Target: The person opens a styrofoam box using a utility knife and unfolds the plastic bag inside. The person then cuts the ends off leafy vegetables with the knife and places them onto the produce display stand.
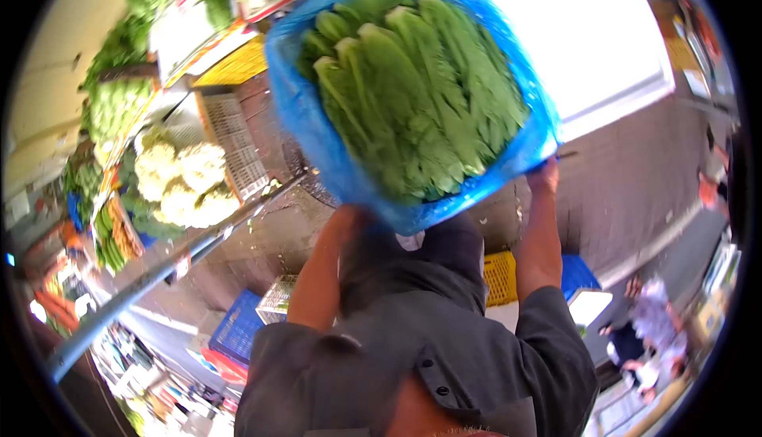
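Left hand [543, 175] and right hand [349, 219], 2 in all, grip opposite near corners of a blue-lined crate [533, 145] filled with leafy greens [413, 96].

The left hand [347, 223] is blurred — and the blue liner [295, 107] is cut off on top.

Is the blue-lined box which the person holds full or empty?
Full: leafy greens lie packed side by side inside the blue-lined box.

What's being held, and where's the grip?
A blue-lined container of leafy greens, by its near corners: left hand at the left, right hand at the right.
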Motion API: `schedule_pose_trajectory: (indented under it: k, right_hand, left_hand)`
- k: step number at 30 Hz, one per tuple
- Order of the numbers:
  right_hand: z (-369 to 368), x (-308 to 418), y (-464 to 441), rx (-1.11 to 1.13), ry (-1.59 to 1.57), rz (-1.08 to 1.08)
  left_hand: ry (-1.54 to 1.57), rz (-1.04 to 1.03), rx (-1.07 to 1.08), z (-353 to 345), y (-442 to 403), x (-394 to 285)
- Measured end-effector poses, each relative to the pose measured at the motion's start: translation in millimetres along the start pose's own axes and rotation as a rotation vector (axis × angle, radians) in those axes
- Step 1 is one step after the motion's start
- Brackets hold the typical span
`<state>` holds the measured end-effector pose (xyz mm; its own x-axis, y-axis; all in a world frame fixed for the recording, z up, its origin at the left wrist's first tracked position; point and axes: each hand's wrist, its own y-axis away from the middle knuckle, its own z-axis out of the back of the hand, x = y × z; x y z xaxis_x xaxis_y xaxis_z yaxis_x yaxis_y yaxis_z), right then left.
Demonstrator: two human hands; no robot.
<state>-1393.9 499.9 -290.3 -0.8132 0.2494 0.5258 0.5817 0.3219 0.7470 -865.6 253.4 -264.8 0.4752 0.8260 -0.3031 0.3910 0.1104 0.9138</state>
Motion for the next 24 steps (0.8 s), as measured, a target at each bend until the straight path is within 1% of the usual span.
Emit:
schedule_pose_trajectory:
  k: [1, 3, 5, 6, 7, 9, 10, 11, 13, 14, 17, 19, 21, 22, 24]
  right_hand:
    - [9.5, -0.5, -7.9, 0.030, 0.032, -0.043]
    - [4.6, -1.9, 1.1, -0.036, -0.065, -0.085]
    - [39.3, -14.3, -18.5, -0.145, -0.128, -0.072]
    - [57.4, -22.8, -21.3, -0.147, -0.111, -0.074]
    - [68.5, -25.9, -17.5, -0.157, -0.098, -0.066]
    - [63.8, -25.8, 9.1, -0.389, -0.080, -0.036]
    - [55.4, -26.3, 24.3, -0.513, -0.075, -0.017]
    - [45.3, -23.0, 36.8, -0.520, 0.027, 0.069]
    - [-6.5, -7.8, 86.2, -0.551, 0.230, 0.245]
    - [-33.1, -0.7, 104.8, -0.562, 0.248, 0.327]
    - [-55.6, 12.7, 130.5, -0.321, 0.345, 0.404]
    - [-100.1, 21.2, 146.9, -0.279, 0.515, 0.460]
    - [-152.9, 23.0, 181.2, -0.285, 0.696, 0.475]
    - [-172.1, 24.2, 199.1, -0.274, 0.810, 0.467]
    - [-139.4, -2.4, 210.2, -0.274, 0.900, 0.485]
  left_hand:
    - [-0.152, -0.079, 0.060, 9.3, 5.0, -11.1]
    - [-0.100, -0.106, 0.103, 35.2, 27.7, -33.4]
    - [0.296, -0.040, 0.139, 51.2, 41.9, -69.6]
    - [0.324, 0.020, -0.016, 49.0, 51.7, -89.9]
    - [0.164, 0.002, -0.173, 47.2, 60.9, -106.7]
    - [-0.173, -0.035, -0.466, 47.6, 70.0, -141.8]
    - [0.129, -0.331, -0.398, 51.7, 70.6, -145.0]
    - [0.039, -0.445, -0.500, 43.6, 67.6, -165.5]
    - [-0.136, -0.682, -0.688, 15.0, 68.9, -222.4]
    - [-0.308, -0.773, -0.717, 1.7, 70.3, -252.7]
    - [-0.533, -1.104, -0.605, -71.5, 61.0, -350.7]
    - [-0.772, -1.253, -0.434, -107.7, 26.3, -406.3]
    - [-0.871, -1.266, -0.195, -144.8, 2.8, -458.8]
    - [-1.022, -1.279, -0.156, -155.5, -12.7, -478.4]
    - [-1.330, -1.310, -0.090, -169.9, -46.5, -521.4]
